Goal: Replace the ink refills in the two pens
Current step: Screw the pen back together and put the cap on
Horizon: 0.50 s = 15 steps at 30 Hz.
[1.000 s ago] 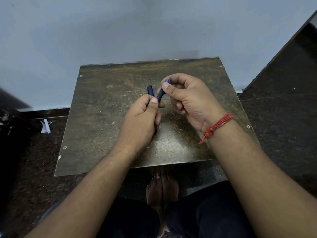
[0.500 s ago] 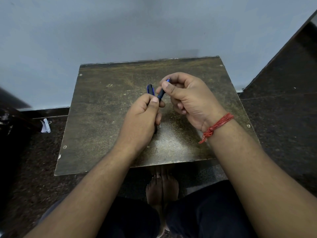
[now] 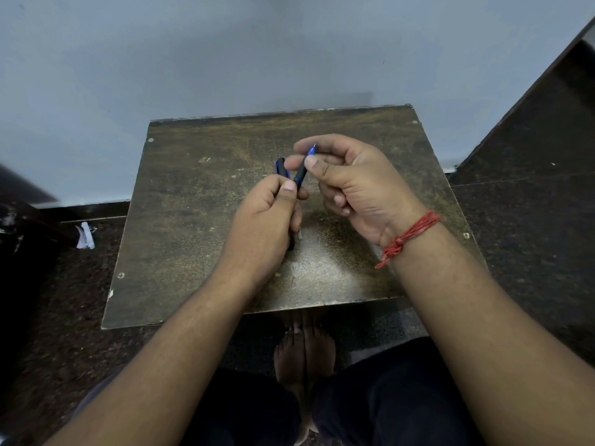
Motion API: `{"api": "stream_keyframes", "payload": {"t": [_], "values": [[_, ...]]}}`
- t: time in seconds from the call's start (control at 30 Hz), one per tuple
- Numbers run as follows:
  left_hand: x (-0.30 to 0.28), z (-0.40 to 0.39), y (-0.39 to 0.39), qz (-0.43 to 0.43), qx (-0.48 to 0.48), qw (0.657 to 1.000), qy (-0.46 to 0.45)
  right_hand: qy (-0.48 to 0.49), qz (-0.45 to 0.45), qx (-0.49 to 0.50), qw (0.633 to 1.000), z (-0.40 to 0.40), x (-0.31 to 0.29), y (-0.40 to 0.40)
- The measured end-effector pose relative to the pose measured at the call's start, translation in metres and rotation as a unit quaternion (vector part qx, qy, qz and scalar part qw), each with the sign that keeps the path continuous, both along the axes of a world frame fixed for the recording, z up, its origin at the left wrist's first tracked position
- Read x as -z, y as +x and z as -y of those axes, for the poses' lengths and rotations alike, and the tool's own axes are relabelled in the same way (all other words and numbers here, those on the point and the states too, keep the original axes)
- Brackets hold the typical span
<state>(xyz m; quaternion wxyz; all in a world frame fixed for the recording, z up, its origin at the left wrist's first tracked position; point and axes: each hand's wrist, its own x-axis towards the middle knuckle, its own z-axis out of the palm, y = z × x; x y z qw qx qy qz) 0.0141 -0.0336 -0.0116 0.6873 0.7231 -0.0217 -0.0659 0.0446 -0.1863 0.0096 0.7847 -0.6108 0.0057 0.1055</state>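
Meanwhile the left hand [image 3: 267, 217] grips two pens [image 3: 281, 167], the right hand [image 3: 351, 185] pinching one's tip [image 3: 310, 152].

Your left hand [image 3: 264, 217] is curled into a fist over the table, thumb up, gripping a pen [image 3: 280, 167]. Just right of it, your right hand [image 3: 351, 188] pinches another pen [image 3: 304, 170] between thumb and forefinger, other fingers loosely curled.

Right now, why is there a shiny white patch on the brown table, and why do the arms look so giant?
Head view: the pale patch is light glaring off the worn brown metal table, below the left hand; the wide-angle lens stretches whatever is near the camera, so the forearms balloon at the bottom; the small blue-tipped pen pinched by the right hand looks reasonably sharp.
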Motion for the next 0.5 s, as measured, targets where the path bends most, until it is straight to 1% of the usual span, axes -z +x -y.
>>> {"api": "stream_keyframes", "payload": {"t": [0.1, 0.27, 0.33, 0.5], "values": [[0.0015, -0.0005, 0.0000, 0.001, 0.003, 1.000, 0.005, -0.014, -0.006, 0.006, 1.000, -0.0046, -0.0004, -0.0005], [0.0021, 0.0007, -0.0006, 0.006, 0.010, 1.000, 0.020, -0.043, -0.022, 0.045, 0.998, -0.0080, 0.0020, -0.0007], [0.0012, -0.0002, -0.0005, 0.005, 0.004, 1.000, 0.014, -0.046, -0.027, 0.042, 0.998, -0.0068, 0.0017, -0.0012], [-0.0005, -0.0006, 0.0002, 0.003, -0.007, 1.000, 0.004, 0.007, -0.022, 0.000, 1.000, -0.0016, -0.0003, -0.0010]]}}
